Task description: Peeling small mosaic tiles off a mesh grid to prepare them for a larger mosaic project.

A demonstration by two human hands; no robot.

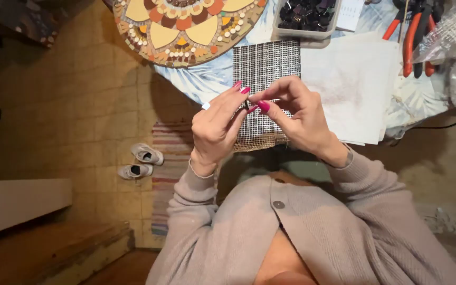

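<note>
Dim warm light — corners dark, distorted

A tiny dark piece (247, 104), perhaps tile, pinched above the gridded mesh sheet (266, 66).

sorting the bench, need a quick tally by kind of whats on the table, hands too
round mosaic: 1
mesh tile sheet: 1
tray of dark tiles: 1
red-handled pliers: 2
white paper sheet: 1
left hand, right hand, pinching a small piece: 2
total: 8

Both hands, left hand (215, 129) and right hand (296, 119), pinch a tiny dark piece (247, 105) between fingertips, directly over the mesh sheet of small tiles (265, 66), with red-handled nippers (410, 37) well off to the right.
</note>
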